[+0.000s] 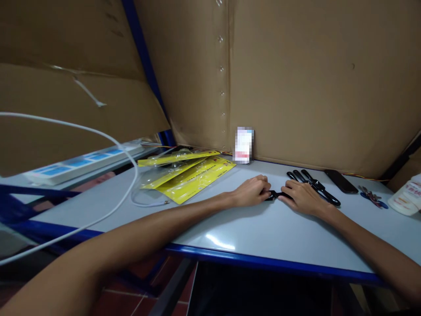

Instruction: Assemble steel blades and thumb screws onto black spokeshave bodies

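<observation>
My left hand (pixel 251 191) is closed around one end of a slim black tool (pixel 274 195) low over the grey tabletop. The fingers of my right hand (pixel 301 196) are wrapped about its other end. Only a short middle stretch of the tool shows between the hands, so its kind is hidden. Just behind and to the right of my right hand lie several glossy black tools (pixel 324 192) with long handles, side by side. Yellow cards in clear plastic blister packs (pixel 197 179) lie in a loose pile left of my left hand.
A lit, blurred phone (pixel 242 145) leans against the cardboard wall (pixel 312 87). On the right are a dark phone (pixel 341 181), keys (pixel 373 197) and a white bottle (pixel 408 197). A white cable (pixel 108 137) loops across the left, before a power strip (pixel 59 173). Blue edging (pixel 230 256) borders the table.
</observation>
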Action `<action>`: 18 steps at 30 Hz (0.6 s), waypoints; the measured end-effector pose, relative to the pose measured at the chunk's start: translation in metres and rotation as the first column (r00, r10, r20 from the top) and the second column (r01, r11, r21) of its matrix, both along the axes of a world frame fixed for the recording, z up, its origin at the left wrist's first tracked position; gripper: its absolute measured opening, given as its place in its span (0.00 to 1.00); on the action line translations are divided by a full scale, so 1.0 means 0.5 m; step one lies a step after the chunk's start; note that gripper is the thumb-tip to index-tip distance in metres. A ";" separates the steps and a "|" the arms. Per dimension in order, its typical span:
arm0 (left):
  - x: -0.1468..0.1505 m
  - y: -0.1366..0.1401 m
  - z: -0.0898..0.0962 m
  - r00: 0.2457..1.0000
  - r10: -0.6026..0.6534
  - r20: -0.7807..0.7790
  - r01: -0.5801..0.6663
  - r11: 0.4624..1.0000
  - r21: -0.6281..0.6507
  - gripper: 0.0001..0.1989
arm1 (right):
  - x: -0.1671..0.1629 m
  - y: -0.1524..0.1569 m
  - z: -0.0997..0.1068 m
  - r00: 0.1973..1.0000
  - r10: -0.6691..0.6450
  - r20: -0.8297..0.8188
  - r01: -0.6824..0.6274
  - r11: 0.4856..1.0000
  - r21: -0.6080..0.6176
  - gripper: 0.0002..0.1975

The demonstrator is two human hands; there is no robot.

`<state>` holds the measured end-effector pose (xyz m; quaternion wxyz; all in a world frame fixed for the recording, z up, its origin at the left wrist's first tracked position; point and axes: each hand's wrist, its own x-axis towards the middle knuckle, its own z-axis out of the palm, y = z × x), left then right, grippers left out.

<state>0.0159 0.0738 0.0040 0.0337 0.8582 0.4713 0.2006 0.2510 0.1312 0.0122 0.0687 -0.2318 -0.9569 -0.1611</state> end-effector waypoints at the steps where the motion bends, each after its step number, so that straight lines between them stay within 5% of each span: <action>1: 0.001 0.002 -0.002 0.999 -0.022 0.033 0.022 1.000 -0.006 0.07 | 0.000 0.000 0.000 1.000 0.004 -0.004 -0.004 1.000 -0.001 0.17; 5: -0.011 0.019 -0.001 0.936 -0.244 0.251 0.273 0.958 -0.085 0.12 | -0.002 0.001 -0.002 1.000 0.018 -0.015 -0.018 1.000 -0.002 0.17; 8: -0.026 0.031 0.003 0.894 -0.276 0.352 0.339 0.932 -0.129 0.10 | -0.002 0.003 -0.005 0.999 0.027 -0.025 -0.027 1.000 -0.003 0.18; 18: -0.017 0.032 -0.008 0.958 -0.031 0.287 0.066 0.992 -0.112 0.04 | -0.001 0.006 -0.009 0.997 0.059 -0.053 -0.058 0.998 0.012 0.18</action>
